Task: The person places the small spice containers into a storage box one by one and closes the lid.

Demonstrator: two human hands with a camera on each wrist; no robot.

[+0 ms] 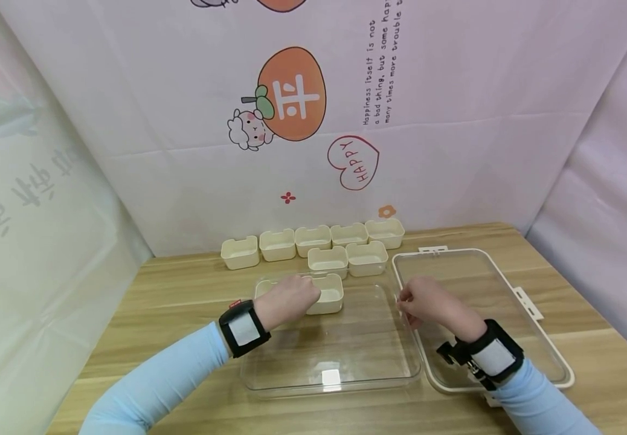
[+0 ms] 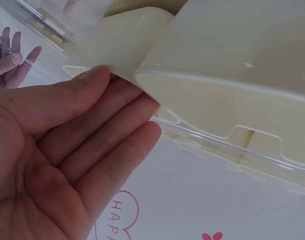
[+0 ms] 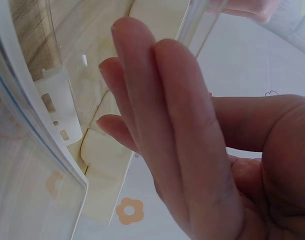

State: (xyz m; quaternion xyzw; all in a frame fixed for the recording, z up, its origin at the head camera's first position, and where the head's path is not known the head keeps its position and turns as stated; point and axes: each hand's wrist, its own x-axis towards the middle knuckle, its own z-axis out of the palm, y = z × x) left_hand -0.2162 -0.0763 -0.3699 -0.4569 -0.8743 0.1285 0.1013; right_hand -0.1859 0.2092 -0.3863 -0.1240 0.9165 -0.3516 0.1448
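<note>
Two small cream bins stand side by side at the back left inside a clear plastic box [image 1: 357,350]. My left hand [image 1: 290,300] is over them, covering part of both in the head view. In the left wrist view, its thumb and fingers [image 2: 95,80] pinch the rim of the farther bin [image 2: 122,42], right beside the nearer bin [image 2: 232,60]. My right hand [image 1: 427,302] is at the box's right wall, its fingers [image 3: 192,120] nearly straight and holding nothing.
A clear lid [image 1: 471,308] with a cream frame and side clips lies right of the box, under my right hand. Several more cream bins [image 1: 240,254] stand in rows behind the box. A printed cloth [image 1: 194,181] hangs behind the wooden table [image 1: 156,314].
</note>
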